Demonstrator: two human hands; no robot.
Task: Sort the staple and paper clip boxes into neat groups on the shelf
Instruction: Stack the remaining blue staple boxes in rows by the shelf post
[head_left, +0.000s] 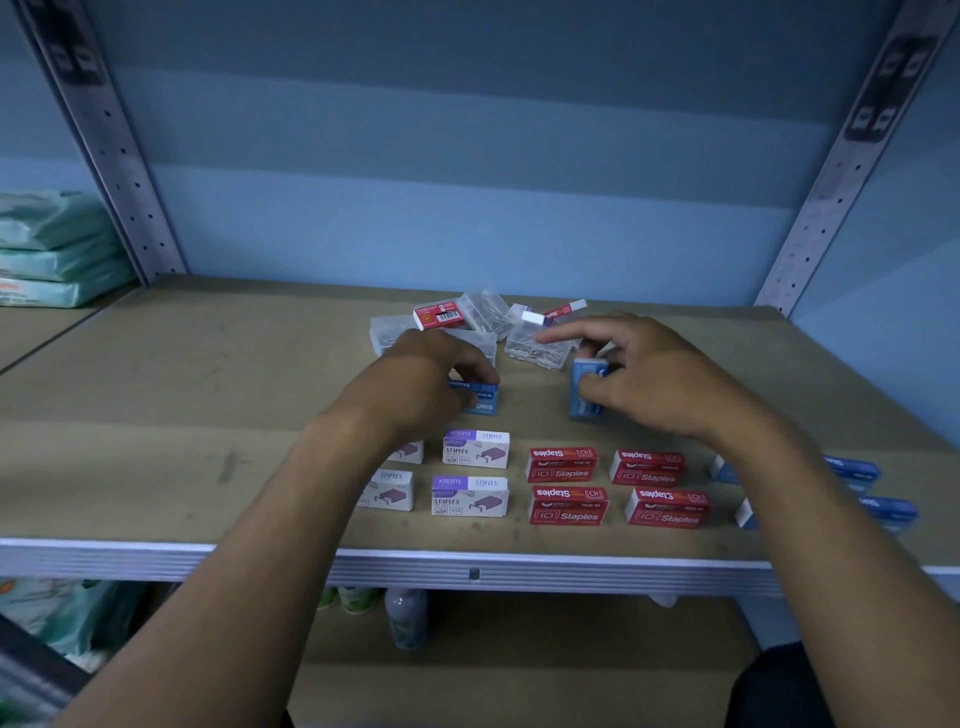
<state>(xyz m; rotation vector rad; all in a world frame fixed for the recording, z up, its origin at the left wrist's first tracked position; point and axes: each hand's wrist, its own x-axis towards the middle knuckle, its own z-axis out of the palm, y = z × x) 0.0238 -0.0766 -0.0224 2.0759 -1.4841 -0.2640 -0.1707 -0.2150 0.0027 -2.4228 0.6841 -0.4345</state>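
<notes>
Purple boxes and red boxes already sit in tidy rows at lower centre, while left hand and right hand each grasp a blue box mid-frame — clear clip boxes behind remain jumbled.

Four red boxes at lower centre of the frame read "Staples" and "10". Left of them, white-and-purple boxes carry "KREATE" and "STAPLES". At centre, a blue box under the left hand shows "Staples", partly covered.
</notes>
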